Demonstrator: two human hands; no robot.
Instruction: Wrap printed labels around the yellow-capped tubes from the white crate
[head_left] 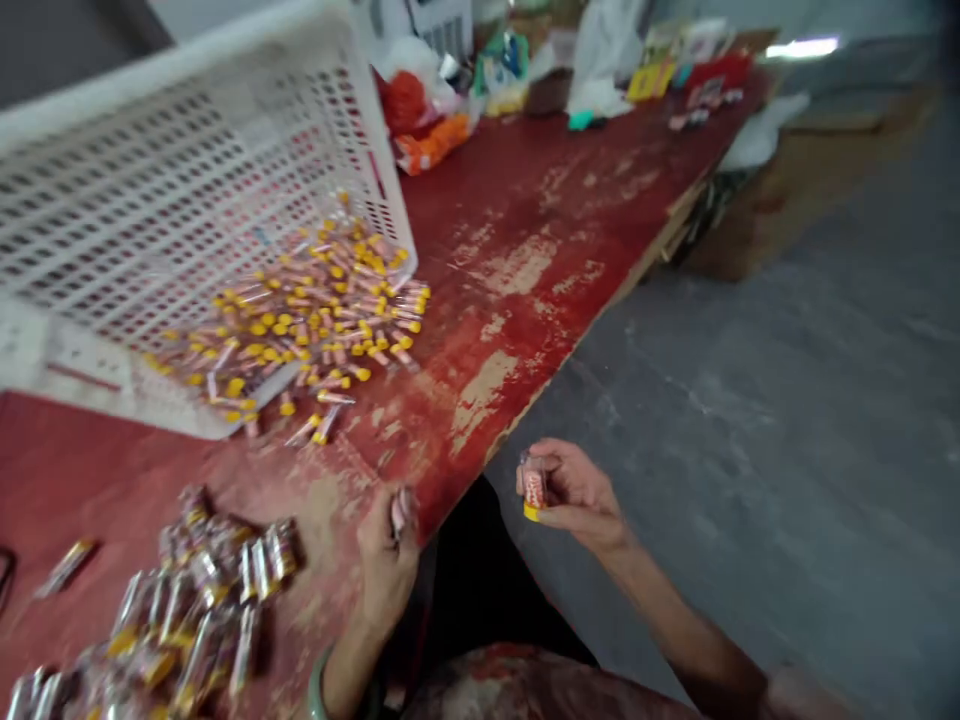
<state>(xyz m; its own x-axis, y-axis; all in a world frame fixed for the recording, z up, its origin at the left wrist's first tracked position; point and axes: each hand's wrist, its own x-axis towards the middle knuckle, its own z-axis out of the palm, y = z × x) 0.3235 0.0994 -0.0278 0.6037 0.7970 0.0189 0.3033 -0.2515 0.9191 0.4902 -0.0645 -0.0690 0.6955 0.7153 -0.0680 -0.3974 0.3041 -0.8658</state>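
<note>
My right hand, right of the table's edge, holds a small clear tube with a yellow cap at its lower end and a red-and-white label. My left hand is closed around a small pinkish item at the table's front edge; blur hides what it is. Left of that hand, a heap of shiny wrapped tubes with yellow ends lies on the red table. A tipped white basket holds many small yellow-capped tubes, some spilling out over its rim.
Plastic bags and an orange packet stand along the table's far side, with yellow and red boxes farther right. One tube lies alone at the far left. Grey floor is visible on the right, with a brown board beyond the table.
</note>
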